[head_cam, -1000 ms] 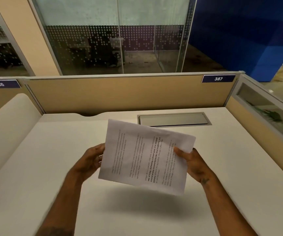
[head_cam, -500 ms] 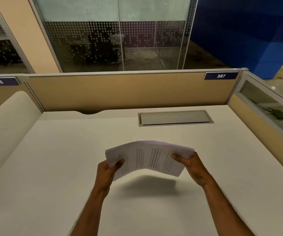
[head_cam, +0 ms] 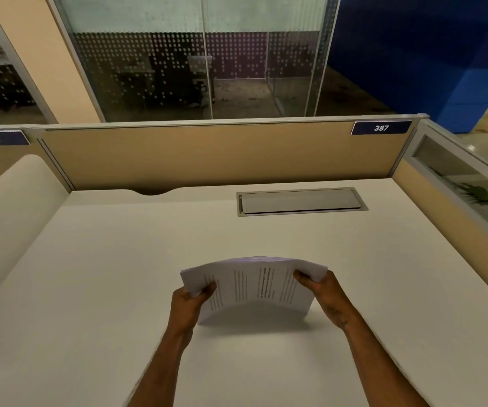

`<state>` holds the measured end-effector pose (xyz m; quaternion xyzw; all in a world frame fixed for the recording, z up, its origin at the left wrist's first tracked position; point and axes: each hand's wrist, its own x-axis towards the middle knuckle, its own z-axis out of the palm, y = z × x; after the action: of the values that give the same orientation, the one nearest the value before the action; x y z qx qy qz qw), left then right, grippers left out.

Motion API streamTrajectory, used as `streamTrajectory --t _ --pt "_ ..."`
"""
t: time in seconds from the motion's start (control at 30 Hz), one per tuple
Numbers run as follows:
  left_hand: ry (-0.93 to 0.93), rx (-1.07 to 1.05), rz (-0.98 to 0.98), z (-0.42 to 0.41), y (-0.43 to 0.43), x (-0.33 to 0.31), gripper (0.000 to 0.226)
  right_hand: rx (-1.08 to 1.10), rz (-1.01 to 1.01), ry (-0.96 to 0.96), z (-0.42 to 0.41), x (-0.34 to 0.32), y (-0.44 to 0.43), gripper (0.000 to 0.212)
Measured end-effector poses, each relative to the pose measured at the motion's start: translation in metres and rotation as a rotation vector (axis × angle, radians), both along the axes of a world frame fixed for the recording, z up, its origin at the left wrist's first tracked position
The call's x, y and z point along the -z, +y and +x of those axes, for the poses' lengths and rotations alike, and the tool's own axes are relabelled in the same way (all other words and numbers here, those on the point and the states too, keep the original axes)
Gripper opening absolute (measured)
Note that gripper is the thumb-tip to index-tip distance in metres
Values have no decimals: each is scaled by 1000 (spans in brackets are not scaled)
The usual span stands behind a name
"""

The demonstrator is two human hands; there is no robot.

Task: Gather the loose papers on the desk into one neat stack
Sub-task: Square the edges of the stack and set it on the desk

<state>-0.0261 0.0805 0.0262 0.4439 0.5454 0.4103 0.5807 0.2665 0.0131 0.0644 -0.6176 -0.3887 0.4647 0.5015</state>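
Note:
A stack of white printed papers point(head_cam: 254, 289) stands on its long edge on the white desk point(head_cam: 104, 274), bowed upward in the middle. My left hand point(head_cam: 191, 301) pinches the stack's left end, thumb on the near face. My right hand point(head_cam: 322, 289) grips the right end the same way. The bottom edge of the stack rests on or just above the desk; I cannot tell which. No other loose sheet shows on the desk.
A grey cable hatch point(head_cam: 301, 201) is set into the desk at the back right. Tan partition walls point(head_cam: 207, 154) close the back and right side, with label 387 point(head_cam: 380, 128). A rounded cream divider point(head_cam: 10, 207) rises on the left.
The papers were held up facing me a second ago. Both hands have lowered them toward the desk and turned the stack onto its long edge, my left hand shifting to grip from below.

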Motion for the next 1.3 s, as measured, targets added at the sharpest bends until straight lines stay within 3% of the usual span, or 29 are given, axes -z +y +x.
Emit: streamTrajectory --t 0.07,0.27,0.43,0.5,0.57,0.67,0.77,0.83,0.9,0.97,1.13,1.3 --pt "22 3 -7 1 4 -4 39 17 -16 -31 0 -1 2 38" --pt "107 171 42 -3 45 -56 19 21 -19 -60 6 -18 10 21" --pt "282 294 168 -2 76 -106 46 95 41 80 -4 -27 12 35" --pt "343 185 200 -2 82 -117 63 127 64 146 -6 -30 13 32" --pt "408 -56 218 -1 75 -120 85 184 85 249 -9 -32 15 24" --pt "208 -291 266 14 36 -110 99 250 117 417 -18 -33 21 26" --pt "-136 -247 28 45 -4 -88 102 322 101 517 -33 -32 28 36" --pt "-319 -201 -137 64 -22 -74 89 372 94 570 -46 -32 32 41" --pt "-359 -193 -137 79 -35 -68 55 404 99 597 -58 -33 35 35" --pt "-342 -257 -80 92 -42 -68 35 423 100 604 -68 -35 35 21" --pt "-157 -435 9 106 -45 -75 24 442 102 574 -78 -38 32 14" --pt "-46 -422 77 89 -34 -69 16 331 81 482 -64 -36 23 24"
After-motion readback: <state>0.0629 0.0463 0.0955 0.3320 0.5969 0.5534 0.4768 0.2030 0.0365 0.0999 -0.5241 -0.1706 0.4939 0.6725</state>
